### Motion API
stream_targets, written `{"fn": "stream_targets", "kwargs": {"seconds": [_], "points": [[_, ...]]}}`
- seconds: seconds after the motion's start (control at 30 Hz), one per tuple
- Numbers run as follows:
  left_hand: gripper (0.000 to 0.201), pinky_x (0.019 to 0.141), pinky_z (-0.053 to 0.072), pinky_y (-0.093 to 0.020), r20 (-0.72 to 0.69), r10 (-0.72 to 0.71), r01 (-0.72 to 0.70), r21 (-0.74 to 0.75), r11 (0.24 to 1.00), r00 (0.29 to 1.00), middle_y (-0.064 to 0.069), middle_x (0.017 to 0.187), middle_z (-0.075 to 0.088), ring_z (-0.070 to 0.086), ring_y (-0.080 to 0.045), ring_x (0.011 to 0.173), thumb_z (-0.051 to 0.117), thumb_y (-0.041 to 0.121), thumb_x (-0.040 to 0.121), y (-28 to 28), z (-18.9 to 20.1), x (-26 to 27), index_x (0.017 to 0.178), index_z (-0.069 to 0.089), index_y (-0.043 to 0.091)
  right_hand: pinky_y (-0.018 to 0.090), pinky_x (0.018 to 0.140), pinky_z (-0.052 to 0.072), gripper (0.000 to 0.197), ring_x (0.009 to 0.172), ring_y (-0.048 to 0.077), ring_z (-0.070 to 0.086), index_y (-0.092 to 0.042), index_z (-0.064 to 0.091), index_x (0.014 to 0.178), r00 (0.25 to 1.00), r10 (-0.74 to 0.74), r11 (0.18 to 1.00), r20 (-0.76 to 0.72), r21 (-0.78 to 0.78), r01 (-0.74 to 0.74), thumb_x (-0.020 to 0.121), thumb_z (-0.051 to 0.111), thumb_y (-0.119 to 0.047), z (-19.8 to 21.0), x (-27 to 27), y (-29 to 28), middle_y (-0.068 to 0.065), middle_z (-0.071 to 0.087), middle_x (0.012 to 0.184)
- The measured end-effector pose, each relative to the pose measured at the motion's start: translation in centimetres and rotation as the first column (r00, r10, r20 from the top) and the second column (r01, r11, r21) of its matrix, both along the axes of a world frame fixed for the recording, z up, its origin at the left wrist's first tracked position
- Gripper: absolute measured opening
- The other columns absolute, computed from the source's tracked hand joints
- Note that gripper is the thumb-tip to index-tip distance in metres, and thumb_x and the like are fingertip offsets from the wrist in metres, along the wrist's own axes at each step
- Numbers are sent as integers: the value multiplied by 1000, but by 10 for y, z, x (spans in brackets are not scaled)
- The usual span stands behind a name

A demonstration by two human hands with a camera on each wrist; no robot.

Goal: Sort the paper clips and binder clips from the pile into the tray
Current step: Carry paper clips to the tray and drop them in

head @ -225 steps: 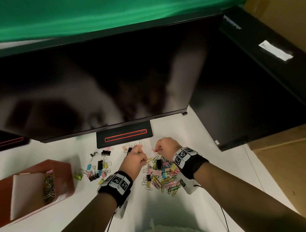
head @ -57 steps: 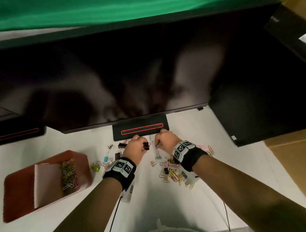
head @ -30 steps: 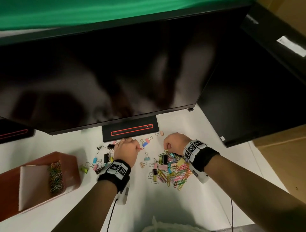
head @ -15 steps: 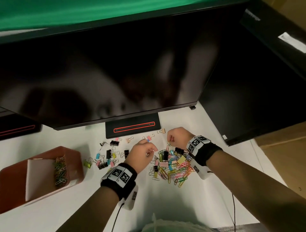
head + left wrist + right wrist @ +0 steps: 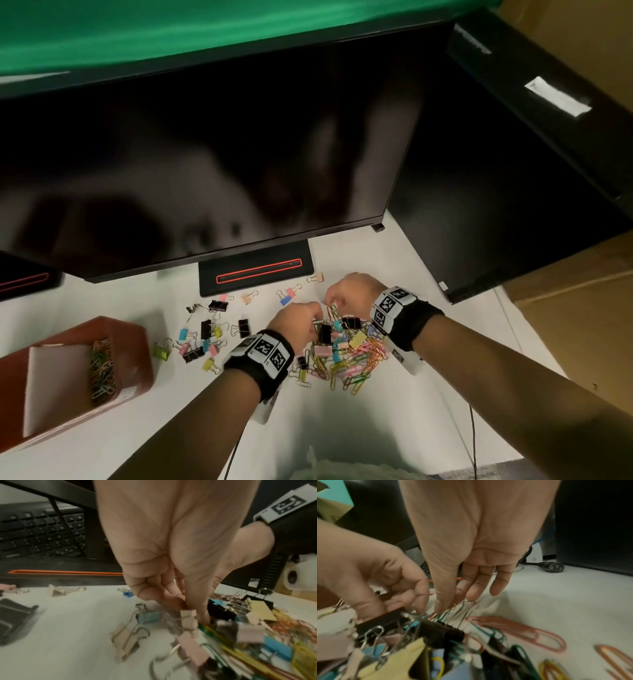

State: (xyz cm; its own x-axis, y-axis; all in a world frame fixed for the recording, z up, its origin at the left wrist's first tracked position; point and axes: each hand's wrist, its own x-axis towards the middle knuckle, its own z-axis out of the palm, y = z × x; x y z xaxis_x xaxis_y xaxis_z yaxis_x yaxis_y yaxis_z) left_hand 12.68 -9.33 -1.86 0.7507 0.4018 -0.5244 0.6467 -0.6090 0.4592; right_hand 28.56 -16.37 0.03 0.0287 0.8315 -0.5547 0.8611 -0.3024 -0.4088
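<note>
A pile of coloured paper clips and binder clips lies on the white desk. Both hands reach into its far edge, fingertips close together. My left hand pinches a small beige binder clip between thumb and fingers, right beside a black binder clip. My right hand pinches a thin paper clip with thumb and forefinger above another black binder clip. The red-brown tray stands at the left, and one compartment holds paper clips.
Loose binder clips are scattered between tray and pile, and more lie near the monitor base. A large dark monitor overhangs the desk's back. A second black screen stands at the right. A keyboard sits behind.
My left hand has moved right from the pile's left edge into the pile. My right hand has dropped its fingertips down to the clips, close to the left hand.
</note>
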Motion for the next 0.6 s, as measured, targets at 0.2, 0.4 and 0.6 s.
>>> {"fn": "stream_targets", "kwargs": {"seconds": [0.2,0.4,0.6], "points": [[15,82,47,-28,24,48,-49,44,998,999,-5,107,50,58,-24,93,60,12,85,10,-7,-1,99,65,10,33,85,48,13,99,25,56,-17,69,96,1000,23,1000,19,9,-23,83,65,-16,-7,-4,5,4,59,108],[15,95,45,-30,144,150,-156,32,987,978,-5,117,54,57,-18,104,60,13,86,19,-10,-18,100,64,14,34,88,48,14,99,24,55,-8,70,94,1000,14,1000,-16,9,-14,85,64,-18,-10,8,3,5,53,111],[33,89,45,-22,136,72,-69,-23,997,988,0,134,41,58,-12,80,65,13,83,25,-1,-28,115,58,19,30,82,47,15,98,22,58,-13,65,100,998,-35,999,-46,-17,34,87,58,-13,-9,14,-1,5,64,106]]}}
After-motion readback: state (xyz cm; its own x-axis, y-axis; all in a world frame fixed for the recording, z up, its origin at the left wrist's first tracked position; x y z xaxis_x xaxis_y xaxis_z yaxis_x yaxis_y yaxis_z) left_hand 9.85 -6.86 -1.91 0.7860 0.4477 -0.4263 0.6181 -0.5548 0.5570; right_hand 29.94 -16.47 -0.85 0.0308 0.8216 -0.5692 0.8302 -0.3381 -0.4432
